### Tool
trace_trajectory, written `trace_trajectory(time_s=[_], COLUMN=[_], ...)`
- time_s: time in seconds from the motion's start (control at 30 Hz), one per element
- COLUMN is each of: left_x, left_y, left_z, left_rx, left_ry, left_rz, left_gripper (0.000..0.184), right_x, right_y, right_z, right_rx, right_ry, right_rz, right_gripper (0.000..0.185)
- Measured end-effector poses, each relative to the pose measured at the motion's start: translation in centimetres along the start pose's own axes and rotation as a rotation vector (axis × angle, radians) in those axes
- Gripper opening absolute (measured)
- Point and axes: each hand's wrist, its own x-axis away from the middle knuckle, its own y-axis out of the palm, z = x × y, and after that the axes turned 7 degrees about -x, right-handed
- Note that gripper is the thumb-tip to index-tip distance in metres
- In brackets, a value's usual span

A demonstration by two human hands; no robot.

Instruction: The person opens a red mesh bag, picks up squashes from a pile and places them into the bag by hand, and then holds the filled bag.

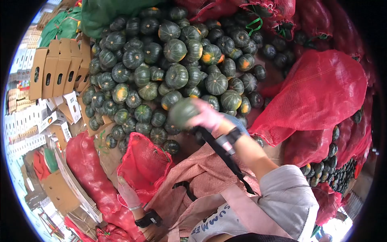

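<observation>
My right hand [207,116], in a pale glove and smeared by motion, grips a dark green kabocha squash [181,114] just above the near side of the heap. A red mesh bag [151,177] with its mouth held wide faces up at the lower left. At the bag's left rim is my gloved left hand [128,194], closed on the mesh; its fingertips are partly hidden. Beyond both hands spreads a big pile of kabocha squashes [176,76], several with orange patches.
Filled red mesh sacks [86,169] lie along the left, and a large red mesh sack [318,88] bulges at the right. Brown cartons [50,68] stand at the far left. A green sack [109,16] sits behind the pile.
</observation>
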Motion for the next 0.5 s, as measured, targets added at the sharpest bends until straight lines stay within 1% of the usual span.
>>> trace_trajectory(time_s=[0.03, 0.07, 0.1, 0.13, 0.17, 0.2, 0.23, 0.27, 0.3, 0.33, 0.37, 0.4, 0.43, 0.47, 0.5], left_x=[0.2, 0.4, 0.5, 0.5, 0.4, 0.3, 0.3, 0.2, 0.1, 0.2, 0.2, 0.0, -0.5, -0.8, -0.9], left_y=[-0.4, -0.8, -1.2, -1.3, -1.3, -1.5, -1.7, -1.7, -1.5, -1.6, -1.9, -1.8, -0.8, -0.8, -0.9], left_z=[0.5, 1.8, 2.8, 3.2, 3.6, 3.8, 3.5, 3.1, 3.0, 3.6, 4.6, 5.3, 4.6, 5.7, 7.4], left_rx=[0.054, 0.108, 0.16, 0.203, 0.248, 0.288, 0.217, 0.152, 0.093, 0.023, -0.051, -0.127, 0.051, 0.051, 0.052], left_ry=[-0.031, -0.059, -0.083, -0.105, -0.128, -0.154, -0.135, -0.116, -0.102, -0.11, -0.113, -0.108, -0.117, -0.12, -0.124], left_rz=[0.021, 0.039, 0.048, 0.068, 0.088, 0.106, 0.126, 0.149, 0.177, 0.151, 0.121, 0.085, 0.135, 0.129, 0.131], left_gripper=[0.056, 0.055, 0.054, 0.054, 0.053, 0.053, 0.053, 0.053, 0.053, 0.053, 0.053, 0.053, 0.053, 0.053, 0.053], right_x=[0.2, 0.6, 1.6, 2.6, 3.4, 3.9, 3.9, 3.1, 2.5, 1.2, -0.1, -1.4, -2.5, -3.3, -3.5], right_y=[4.1, 8.3, 12.0, 14.9, 16.7, 17.1, 16.3, 13.3, 9.8, 6.2, 2.0, -2.5, -6.7, -11.2, -14.2], right_z=[-1.0, -1.4, -1.8, 0.0, -0.1, 0.3, 0.9, -1.3, -2.9, -2.9, -2.7, -1.5, 0.2, 2.9, 3.3], right_rx=[0.001, 0.074, -0.246, -0.188, -0.2, -0.407, -0.277, -0.138, 0.106, 0.369, 0.483, 0.483, 0.504, 0.722, 0.822], right_ry=[0.114, 0.238, 0.375, 0.19, 0.085, 0.277, 0.126, -0.024, -0.114, -0.175, -0.11, -0.044, 0.048, 0.126, 0.323], right_rz=[-0.098, -0.15, -0.275, -0.451, -0.54, -0.71, -0.674, -0.638, -0.416, -0.099, 0.241, 0.612, 0.921, 1.087, 1.17], right_gripper=[0.069, 0.063, 0.056, 0.051, 0.048, 0.045, 0.043, 0.041, 0.039, 0.038, 0.034, 0.035, 0.04, 0.054, 0.059])
